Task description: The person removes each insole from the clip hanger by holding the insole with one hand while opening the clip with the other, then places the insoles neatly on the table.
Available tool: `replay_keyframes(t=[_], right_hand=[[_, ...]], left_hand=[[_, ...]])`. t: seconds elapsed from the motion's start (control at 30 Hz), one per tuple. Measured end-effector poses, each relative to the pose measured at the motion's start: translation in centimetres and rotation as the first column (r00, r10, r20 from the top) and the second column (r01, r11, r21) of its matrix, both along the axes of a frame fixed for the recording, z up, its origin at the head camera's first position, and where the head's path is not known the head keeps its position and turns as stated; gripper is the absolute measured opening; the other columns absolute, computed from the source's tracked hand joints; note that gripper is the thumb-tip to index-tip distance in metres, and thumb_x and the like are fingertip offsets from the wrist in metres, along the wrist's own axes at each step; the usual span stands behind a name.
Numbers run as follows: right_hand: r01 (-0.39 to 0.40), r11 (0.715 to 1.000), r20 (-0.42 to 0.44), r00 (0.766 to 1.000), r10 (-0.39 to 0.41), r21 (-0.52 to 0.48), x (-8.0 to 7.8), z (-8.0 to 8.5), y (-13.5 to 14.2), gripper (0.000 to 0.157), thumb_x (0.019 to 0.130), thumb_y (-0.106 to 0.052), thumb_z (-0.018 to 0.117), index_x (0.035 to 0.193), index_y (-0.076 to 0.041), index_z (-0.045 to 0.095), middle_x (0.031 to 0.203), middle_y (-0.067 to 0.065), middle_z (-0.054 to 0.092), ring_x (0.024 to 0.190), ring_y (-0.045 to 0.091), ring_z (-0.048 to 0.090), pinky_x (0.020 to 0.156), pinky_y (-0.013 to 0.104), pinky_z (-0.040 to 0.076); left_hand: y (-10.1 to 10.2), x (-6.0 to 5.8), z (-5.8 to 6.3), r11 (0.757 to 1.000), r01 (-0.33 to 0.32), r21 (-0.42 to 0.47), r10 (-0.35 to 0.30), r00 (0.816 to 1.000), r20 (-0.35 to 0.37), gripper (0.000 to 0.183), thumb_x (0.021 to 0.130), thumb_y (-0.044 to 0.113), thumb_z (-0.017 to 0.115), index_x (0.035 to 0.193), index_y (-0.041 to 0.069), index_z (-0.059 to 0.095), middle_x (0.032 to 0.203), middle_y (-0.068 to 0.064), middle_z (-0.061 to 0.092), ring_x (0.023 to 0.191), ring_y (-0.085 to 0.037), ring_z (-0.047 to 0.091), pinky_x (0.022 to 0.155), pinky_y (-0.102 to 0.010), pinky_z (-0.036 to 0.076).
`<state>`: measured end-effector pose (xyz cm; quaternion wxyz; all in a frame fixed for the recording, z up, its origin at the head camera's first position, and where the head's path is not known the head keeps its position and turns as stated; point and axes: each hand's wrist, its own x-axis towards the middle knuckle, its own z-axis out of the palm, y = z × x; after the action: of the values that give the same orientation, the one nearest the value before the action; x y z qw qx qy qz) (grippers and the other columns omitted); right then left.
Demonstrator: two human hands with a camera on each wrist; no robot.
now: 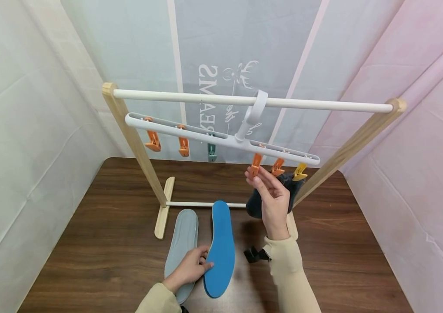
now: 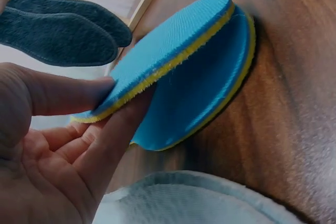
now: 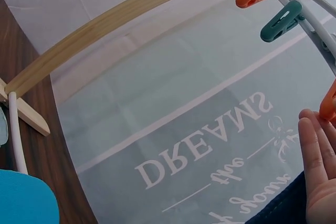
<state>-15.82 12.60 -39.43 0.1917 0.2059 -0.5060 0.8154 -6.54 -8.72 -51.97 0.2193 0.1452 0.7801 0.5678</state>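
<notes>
My left hand (image 1: 191,268) pinches the upper blue insole (image 2: 173,38) by its edge, thumb on top and fingers beneath. Under it a second blue insole (image 2: 210,95) with a yellow edge lies on the table, the two gaping apart at one end. Beside that hand lies a light grey insole (image 1: 184,234). My right hand (image 1: 274,198) is raised to the hanger (image 1: 205,135), thumb and fingers pinching an orange clip (image 1: 257,161). Behind the right hand, dark insoles (image 2: 58,35) hang from another orange clip (image 1: 278,166) and a yellow clip (image 1: 300,172).
A wooden rack with a white top rail (image 1: 190,98) carries the hanger by its hook (image 1: 259,104). Two orange clips and a green clip (image 1: 211,150) hang bare on the left half. A black strap (image 1: 253,254) dangles by the right sleeve. Fabric curtains surround the wooden table (image 1: 100,243).
</notes>
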Motion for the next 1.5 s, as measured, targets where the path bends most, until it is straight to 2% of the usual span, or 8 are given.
replay_keyframes(t=[0.23, 0.4, 0.67, 0.83, 1.07, 1.17, 1.33, 1.5], right_hand=[[0.048, 0.997, 0.058, 0.997, -0.051, 0.055, 0.3, -0.3, 0.5, 0.032, 0.094, 0.005, 0.055, 0.125, 0.011, 0.057, 0.113, 0.012, 0.07, 0.102, 0.024, 0.069, 0.09, 0.039, 0.054], [0.037, 0.998, 0.078, 0.996, -0.041, 0.054, 0.5, -0.6, 0.7, 0.031, 0.094, 0.005, 0.054, 0.125, 0.011, 0.057, 0.112, 0.012, 0.07, 0.102, 0.024, 0.069, 0.089, 0.037, 0.054], [0.034, 0.997, 0.093, 0.995, -0.04, 0.069, 0.8, -0.9, 0.8, 0.031, 0.095, 0.003, 0.053, 0.124, 0.013, 0.056, 0.112, 0.013, 0.07, 0.101, 0.024, 0.069, 0.088, 0.037, 0.054], [0.033, 0.997, 0.092, 0.995, -0.039, 0.069, 0.9, -0.8, 0.8, 0.031, 0.095, 0.003, 0.054, 0.124, 0.014, 0.056, 0.111, 0.014, 0.07, 0.1, 0.024, 0.069, 0.087, 0.037, 0.055], [0.039, 0.997, 0.111, 0.993, -0.047, 0.07, 1.1, -0.9, 1.0, 0.033, 0.095, 0.003, 0.054, 0.124, 0.018, 0.052, 0.11, 0.013, 0.071, 0.098, 0.023, 0.07, 0.085, 0.036, 0.055], [0.039, 0.997, 0.113, 0.992, -0.047, 0.067, 1.1, -0.9, 1.1, 0.033, 0.095, 0.004, 0.053, 0.124, 0.019, 0.051, 0.11, 0.013, 0.071, 0.098, 0.023, 0.07, 0.085, 0.036, 0.056], [0.05, 0.997, 0.118, 0.991, -0.058, 0.066, 1.4, -0.8, 1.2, 0.031, 0.095, 0.004, 0.053, 0.122, 0.018, 0.054, 0.108, 0.013, 0.072, 0.097, 0.023, 0.07, 0.084, 0.036, 0.056], [0.059, 0.995, 0.121, 0.99, -0.068, 0.076, 1.5, -0.7, 1.4, 0.031, 0.095, 0.002, 0.054, 0.121, 0.018, 0.054, 0.107, 0.013, 0.072, 0.096, 0.023, 0.07, 0.084, 0.036, 0.056]], left_hand=[[0.1, 0.3, -0.4, 1.0, -0.022, -0.002, 0.022, 0.999, 0.022, 0.018, 0.088, -0.002, 0.062, 0.104, -0.008, 0.056, 0.083, -0.005, 0.056, 0.065, -0.006, 0.048, 0.061, -0.019, 0.04], [0.3, 0.3, -0.4, 1.0, -0.016, -0.022, 0.016, 1.0, 0.007, 0.017, 0.088, -0.003, 0.062, 0.103, -0.009, 0.057, 0.08, -0.003, 0.053, 0.062, -0.006, 0.045, 0.06, -0.019, 0.037], [0.5, 0.3, -0.3, 0.997, -0.028, -0.072, 0.026, 0.999, -0.032, 0.022, 0.085, -0.004, 0.064, 0.105, -0.011, 0.057, 0.083, -0.008, 0.058, 0.067, -0.007, 0.052, 0.061, -0.021, 0.044], [0.7, 0.4, 0.0, 0.99, -0.046, -0.131, 0.04, 0.998, -0.048, 0.021, 0.084, -0.003, 0.067, 0.101, -0.007, 0.056, 0.076, -0.004, 0.053, 0.062, -0.008, 0.047, 0.058, -0.023, 0.04], [1.2, 0.7, 0.1, 0.968, -0.076, -0.24, 0.058, 0.995, -0.083, 0.035, 0.083, 0.0, 0.069, 0.111, -0.007, 0.05, 0.068, -0.001, 0.051, 0.057, -0.008, 0.045, 0.053, -0.025, 0.039], [1.4, 0.8, 0.3, 0.95, -0.1, -0.295, 0.065, 0.99, -0.127, 0.04, 0.082, 0.001, 0.071, 0.114, -0.008, 0.048, 0.07, -0.009, 0.057, 0.06, -0.017, 0.054, 0.054, -0.029, 0.044], [1.9, 1.0, 0.3, 0.92, -0.103, -0.378, 0.04, 0.985, -0.171, 0.047, 0.083, 0.002, 0.07, 0.12, -0.013, 0.045, 0.096, -0.03, 0.064, 0.088, -0.041, 0.066, 0.07, -0.045, 0.055], [2.3, 1.1, 0.2, 0.905, -0.103, -0.413, 0.027, 0.982, -0.187, 0.051, 0.083, 0.001, 0.069, 0.123, -0.017, 0.043, 0.095, -0.033, 0.064, 0.083, -0.042, 0.067, 0.066, -0.044, 0.056]])
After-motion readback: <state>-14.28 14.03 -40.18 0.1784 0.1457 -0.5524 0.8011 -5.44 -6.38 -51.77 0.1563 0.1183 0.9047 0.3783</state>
